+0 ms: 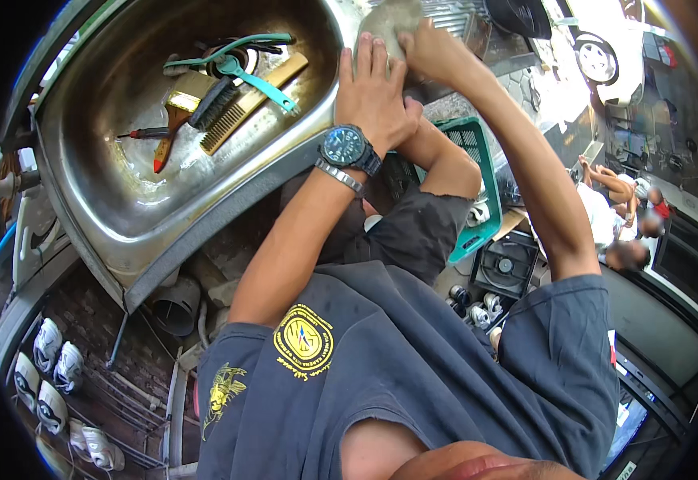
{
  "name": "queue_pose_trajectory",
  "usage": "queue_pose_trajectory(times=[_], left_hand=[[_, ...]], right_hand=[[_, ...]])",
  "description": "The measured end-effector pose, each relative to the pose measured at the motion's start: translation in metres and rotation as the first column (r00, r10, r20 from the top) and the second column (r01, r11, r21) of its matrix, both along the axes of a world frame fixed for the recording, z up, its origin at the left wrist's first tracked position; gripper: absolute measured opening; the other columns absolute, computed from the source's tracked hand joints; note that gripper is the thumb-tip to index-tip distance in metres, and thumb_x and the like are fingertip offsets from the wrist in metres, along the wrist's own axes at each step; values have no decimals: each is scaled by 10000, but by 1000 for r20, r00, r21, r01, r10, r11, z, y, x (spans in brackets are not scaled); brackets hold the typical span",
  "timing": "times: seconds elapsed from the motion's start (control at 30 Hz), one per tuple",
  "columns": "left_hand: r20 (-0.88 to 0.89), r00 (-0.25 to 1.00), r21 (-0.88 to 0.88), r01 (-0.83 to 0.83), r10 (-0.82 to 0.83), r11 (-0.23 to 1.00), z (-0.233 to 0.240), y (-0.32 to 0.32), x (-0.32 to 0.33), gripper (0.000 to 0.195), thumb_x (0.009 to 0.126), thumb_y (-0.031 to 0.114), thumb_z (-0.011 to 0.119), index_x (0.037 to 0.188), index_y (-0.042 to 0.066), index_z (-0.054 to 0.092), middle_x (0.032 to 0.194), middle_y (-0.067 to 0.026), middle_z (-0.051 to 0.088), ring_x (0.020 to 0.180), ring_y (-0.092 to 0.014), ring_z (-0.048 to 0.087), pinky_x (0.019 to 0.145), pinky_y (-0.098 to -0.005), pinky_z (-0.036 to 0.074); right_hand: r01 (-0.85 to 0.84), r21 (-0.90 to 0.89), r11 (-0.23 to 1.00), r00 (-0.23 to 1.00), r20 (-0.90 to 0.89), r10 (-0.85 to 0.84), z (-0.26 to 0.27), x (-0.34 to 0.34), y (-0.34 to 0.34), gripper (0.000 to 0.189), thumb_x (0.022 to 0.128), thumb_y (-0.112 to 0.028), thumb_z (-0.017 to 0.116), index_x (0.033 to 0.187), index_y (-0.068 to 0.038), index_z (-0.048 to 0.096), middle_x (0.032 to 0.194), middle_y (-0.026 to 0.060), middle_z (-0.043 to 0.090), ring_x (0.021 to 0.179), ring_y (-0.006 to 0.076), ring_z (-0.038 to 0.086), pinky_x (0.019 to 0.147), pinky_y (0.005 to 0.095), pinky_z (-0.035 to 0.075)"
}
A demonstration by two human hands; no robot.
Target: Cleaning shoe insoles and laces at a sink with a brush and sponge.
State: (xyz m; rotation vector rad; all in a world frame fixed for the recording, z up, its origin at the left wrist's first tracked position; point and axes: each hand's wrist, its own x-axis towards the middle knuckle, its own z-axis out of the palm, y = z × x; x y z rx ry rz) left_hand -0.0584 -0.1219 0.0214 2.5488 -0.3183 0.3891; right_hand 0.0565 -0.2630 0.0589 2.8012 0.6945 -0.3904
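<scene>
My left hand [376,96], with a dark wristwatch and metal bracelet on its wrist, lies palm down on a grey-beige item [388,27]. Its fingers are stretched over the item's near edge, beside the steel sink's rim. The item looks like wet fabric; its exact kind is unclear. My right hand [436,54] has curled fingers against the item's right side; the fingertips are partly hidden. In the stainless-steel sink [97,132] lie a flat paintbrush [175,123], a dark-bristled brush [214,105], a long wooden-backed brush [253,105], turquoise-handled brushes [265,90] and a screwdriver [148,133].
A green plastic basket [484,222] with white items stands right of my knee. Shoes [52,408] sit on a metal rack at lower left; more shoes [481,315] lie beyond my right side. Other people [616,210] sit at far right, near a parked car [619,54].
</scene>
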Motion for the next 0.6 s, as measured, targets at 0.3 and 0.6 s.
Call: queue_pose_trajectory(times=[0.3, 0.6], left_hand=[[-28, 1000, -1, 10, -10, 1000, -1, -1, -1, 601, 834, 386, 556, 1308, 17, 566, 1519, -217, 446, 1489, -365, 295, 1209, -556, 204], [-20, 1000, 59, -1, 2, 998, -4, -4, -1, 605, 810, 406, 586, 1309, 66, 581, 1509, -217, 453, 1492, -365, 287, 1216, -564, 157]], right_hand=[[83, 134, 988, 994, 60, -91, -7, 15, -5, 375, 1019, -285, 460, 1158, 20, 628, 913, 375, 650, 764, 522, 678, 719, 575, 563], [-96, 108, 989, 985, 156, 78, -11, 13, -5, 373, 985, -301, 499, 1068, -5, 710, 936, 341, 678, 853, 499, 692, 735, 573, 568]])
